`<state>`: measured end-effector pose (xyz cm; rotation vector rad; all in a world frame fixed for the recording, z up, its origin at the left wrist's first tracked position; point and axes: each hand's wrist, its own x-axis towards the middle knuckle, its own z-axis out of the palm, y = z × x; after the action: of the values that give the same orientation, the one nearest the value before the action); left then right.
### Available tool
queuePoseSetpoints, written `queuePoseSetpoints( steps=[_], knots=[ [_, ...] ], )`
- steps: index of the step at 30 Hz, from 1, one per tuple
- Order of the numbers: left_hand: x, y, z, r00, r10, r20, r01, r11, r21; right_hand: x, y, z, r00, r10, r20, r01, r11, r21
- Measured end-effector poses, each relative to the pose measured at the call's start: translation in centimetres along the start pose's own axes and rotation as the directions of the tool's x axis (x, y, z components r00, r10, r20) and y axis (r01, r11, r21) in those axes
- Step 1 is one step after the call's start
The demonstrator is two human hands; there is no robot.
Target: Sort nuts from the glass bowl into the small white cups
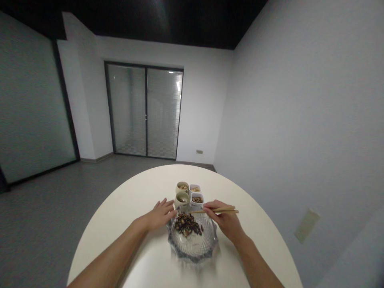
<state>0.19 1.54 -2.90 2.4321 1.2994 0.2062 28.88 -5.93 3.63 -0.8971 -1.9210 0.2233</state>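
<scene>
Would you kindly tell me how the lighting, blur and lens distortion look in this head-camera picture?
Head view: dim, even light, the ceiling nearly black, a lamp glare on the glass door; wide-angle distortion bows the table edge; the near rim of the glass bowl smears softly, while the left hand, the right hand and its chopsticks look fairly sharp.

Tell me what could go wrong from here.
1. The seeds are small; the chopsticks in the right hand may drop one onto the table.
2. The cups stand close behind the bowl, so the chopstick tips could knock one.
3. The left hand, by the bowl's rim, might nudge it.
</scene>
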Motion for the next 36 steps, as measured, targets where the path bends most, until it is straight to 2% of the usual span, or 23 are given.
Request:
queuePoseSetpoints(
  steps=[5, 10, 18, 25, 31, 36],
  knots=[
    [-0.1, 0.0, 0.1, 1.0, -0.005, -0.003, 0.005, 1.0, 0.002, -0.2, 0.5, 0.1, 0.998, 0.049, -0.035, -0.049, 0.999, 0.011],
    [-0.2, 0.1, 0.0, 1.0, -0.004, -0.001, 0.004, 1.0, 0.008, -0.1, 0.7, 0.1, 0.997, 0.076, -0.006, -0.076, 0.997, 0.005],
    [-0.1, 0.3, -0.2, 1.0, -0.014, 0.002, 0.014, 1.0, 0.0, -0.1, 0.3, 0.0, 1.0, 0.009, -0.01, -0.009, 1.0, 0.001],
    [-0.5, 0.8, -0.8, 0.999, -0.022, 0.028, 0.021, 1.0, 0.013, -0.4, 0.3, 0.1, 0.988, 0.022, -0.155, -0.021, 1.0, 0.006],
    [-0.6, 0.9, -0.8, 1.0, -0.011, 0.015, 0.01, 1.0, 0.026, -0.7, 0.2, 1.5, 0.945, 0.039, -0.324, -0.005, 0.995, 0.104],
    [-0.9, 1.3, -1.2, 1.0, -0.011, 0.008, 0.011, 1.0, 0.005, -0.6, 0.0, 2.4, 0.94, 0.053, -0.338, 0.004, 0.986, 0.164]
  ],
)
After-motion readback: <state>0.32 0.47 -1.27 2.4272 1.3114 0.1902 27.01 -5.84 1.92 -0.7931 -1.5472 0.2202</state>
